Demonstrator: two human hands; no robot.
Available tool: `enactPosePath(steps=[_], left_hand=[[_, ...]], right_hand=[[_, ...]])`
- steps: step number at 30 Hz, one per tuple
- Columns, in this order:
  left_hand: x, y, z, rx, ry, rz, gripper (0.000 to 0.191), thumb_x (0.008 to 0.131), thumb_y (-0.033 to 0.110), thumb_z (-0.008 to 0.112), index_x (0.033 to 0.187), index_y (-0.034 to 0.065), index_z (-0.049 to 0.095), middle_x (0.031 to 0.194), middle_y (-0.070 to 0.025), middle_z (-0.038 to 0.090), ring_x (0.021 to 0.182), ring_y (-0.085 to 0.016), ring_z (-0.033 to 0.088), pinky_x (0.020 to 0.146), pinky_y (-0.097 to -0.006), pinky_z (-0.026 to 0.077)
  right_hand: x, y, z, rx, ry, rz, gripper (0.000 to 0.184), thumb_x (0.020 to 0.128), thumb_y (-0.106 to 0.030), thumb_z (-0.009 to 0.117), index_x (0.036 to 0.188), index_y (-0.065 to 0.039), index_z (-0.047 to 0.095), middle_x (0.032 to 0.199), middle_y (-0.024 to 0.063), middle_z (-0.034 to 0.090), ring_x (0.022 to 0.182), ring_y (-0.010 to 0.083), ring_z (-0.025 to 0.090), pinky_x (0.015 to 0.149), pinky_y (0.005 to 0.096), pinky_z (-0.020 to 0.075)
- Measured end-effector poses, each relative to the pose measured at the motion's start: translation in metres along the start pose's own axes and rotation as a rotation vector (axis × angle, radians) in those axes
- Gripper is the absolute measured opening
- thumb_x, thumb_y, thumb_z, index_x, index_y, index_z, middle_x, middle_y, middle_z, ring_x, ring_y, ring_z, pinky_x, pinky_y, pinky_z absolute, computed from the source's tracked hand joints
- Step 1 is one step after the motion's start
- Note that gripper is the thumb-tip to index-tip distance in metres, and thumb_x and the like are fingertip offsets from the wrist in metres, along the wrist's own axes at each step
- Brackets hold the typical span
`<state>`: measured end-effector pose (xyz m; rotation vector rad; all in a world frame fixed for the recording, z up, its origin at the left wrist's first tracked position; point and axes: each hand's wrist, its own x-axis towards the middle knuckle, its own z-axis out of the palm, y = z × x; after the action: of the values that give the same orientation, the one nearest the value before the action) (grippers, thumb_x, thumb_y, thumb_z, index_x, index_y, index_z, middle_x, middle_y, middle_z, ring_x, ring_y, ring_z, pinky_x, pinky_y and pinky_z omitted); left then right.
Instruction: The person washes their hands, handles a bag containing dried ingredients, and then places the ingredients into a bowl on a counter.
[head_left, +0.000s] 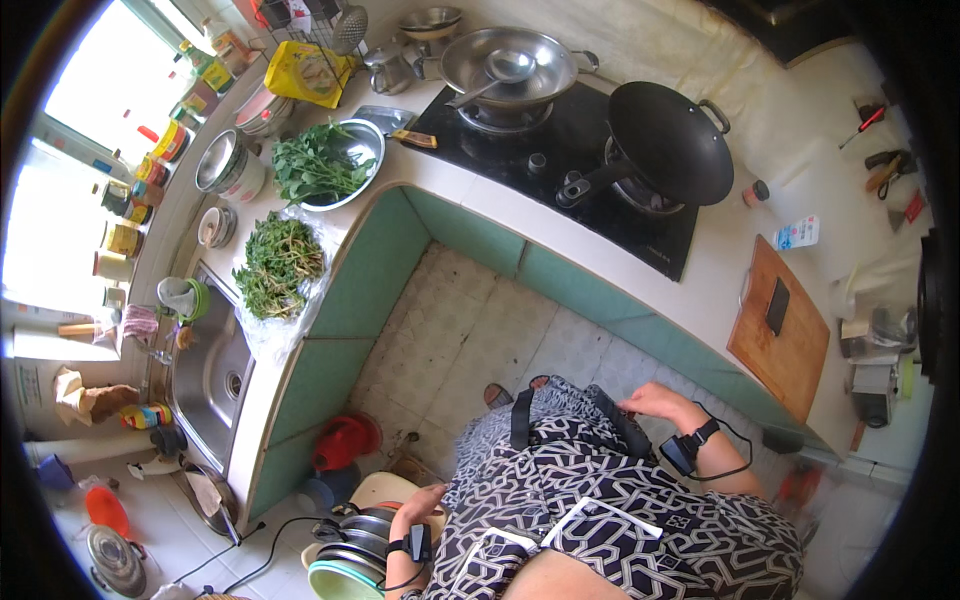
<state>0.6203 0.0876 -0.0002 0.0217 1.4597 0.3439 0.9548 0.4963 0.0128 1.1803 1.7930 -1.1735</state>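
My left hand (421, 504) hangs by my hip, close to a stack of pans and lids (364, 536); its fingers are partly hidden by my patterned clothing. My right hand (651, 400) is bent at my other side, fingertips at the edge of the clothing near a dark strap (626, 431); whether they pinch anything cannot be made out. Before me on the counter, leafy greens (319, 161) lie over a steel bowl (367, 150). A trimmed-looking heap of greens with stems (281, 262) rests on a clear plastic bag (274, 334), beside the steel sink (217, 375).
A black wok (667, 142) and a steel wok (551, 82) holding a ladle (510, 66) sit on the gas hob (502, 154). A cleaver's wooden handle (415, 139) overhangs the hob. The cutting board (776, 337) is at right. A red bucket (337, 442) stands on the floor.
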Motion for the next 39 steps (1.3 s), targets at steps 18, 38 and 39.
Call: enactPosePath(steps=[18, 38, 39], left_hand=[[-0.014, 0.033, 0.020, -0.109, -0.115, -0.045, 0.042, 0.092, 0.021, 0.056, 0.131, 0.0061, 0.054, 0.125, -0.0035, 0.059, 0.108, -0.018, 0.056, 0.095, -0.0359, 0.044], [0.051, 0.069, -0.003, 0.017, -0.205, 0.068, 0.051, 0.093, 0.030, 0.060, 0.139, 0.0135, 0.046, 0.128, -0.0042, 0.054, 0.108, -0.018, 0.056, 0.094, -0.0398, 0.043], [0.048, 0.075, -0.003, -0.008, -0.192, 0.056, 0.051, 0.094, 0.031, 0.059, 0.140, 0.0133, 0.046, 0.133, -0.0063, 0.052, 0.118, -0.022, 0.052, 0.095, -0.0410, 0.043]], right_hand=[[0.007, -0.002, 0.009, 0.210, 0.127, -0.243, 0.013, 0.076, -0.016, 0.066, 0.084, -0.005, 0.069, 0.075, 0.0067, 0.068, 0.069, 0.0161, 0.061, 0.063, 0.0325, 0.0488], [-0.061, 0.057, 0.044, 0.490, 0.289, -0.083, 0.014, 0.075, -0.006, 0.064, 0.088, -0.005, 0.071, 0.078, 0.0080, 0.068, 0.072, 0.0173, 0.063, 0.064, 0.0314, 0.0484], [-0.055, 0.061, 0.045, 0.527, 0.285, -0.105, 0.016, 0.076, -0.004, 0.063, 0.089, -0.005, 0.071, 0.078, 0.0080, 0.068, 0.072, 0.0170, 0.062, 0.065, 0.0311, 0.0484]])
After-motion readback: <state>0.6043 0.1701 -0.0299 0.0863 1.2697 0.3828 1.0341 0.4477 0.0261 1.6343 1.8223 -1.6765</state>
